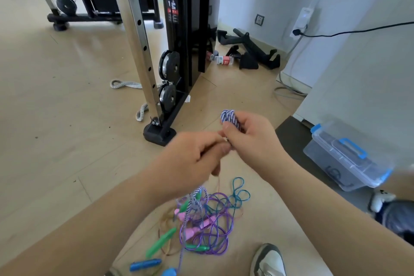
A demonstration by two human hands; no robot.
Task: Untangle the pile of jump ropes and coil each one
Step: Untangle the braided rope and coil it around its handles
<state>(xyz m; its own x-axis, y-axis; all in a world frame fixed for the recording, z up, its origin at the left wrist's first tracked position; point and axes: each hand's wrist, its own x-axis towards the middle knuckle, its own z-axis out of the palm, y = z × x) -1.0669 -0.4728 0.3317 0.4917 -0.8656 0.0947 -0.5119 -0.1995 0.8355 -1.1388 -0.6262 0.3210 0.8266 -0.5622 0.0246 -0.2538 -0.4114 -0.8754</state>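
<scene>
My right hand [248,136] holds a small coil of blue-and-white braided rope [228,117] above the floor. My left hand [195,154] meets it from the left, fingers pinched on a thin strand that drops toward the pile. Below, a tangled pile of jump ropes [208,219] lies on the wooden floor: purple and teal cords, pink handles [190,232], green handles [160,243] and blue handles [145,264]. The blue-and-white rope's free end trails down into the pile.
A black and steel cable machine [177,51] stands just beyond my hands. A clear plastic box with blue latches [345,157] sits at the right on a dark mat. My shoe [268,262] is beside the pile. A plush toy [380,201] lies at far right.
</scene>
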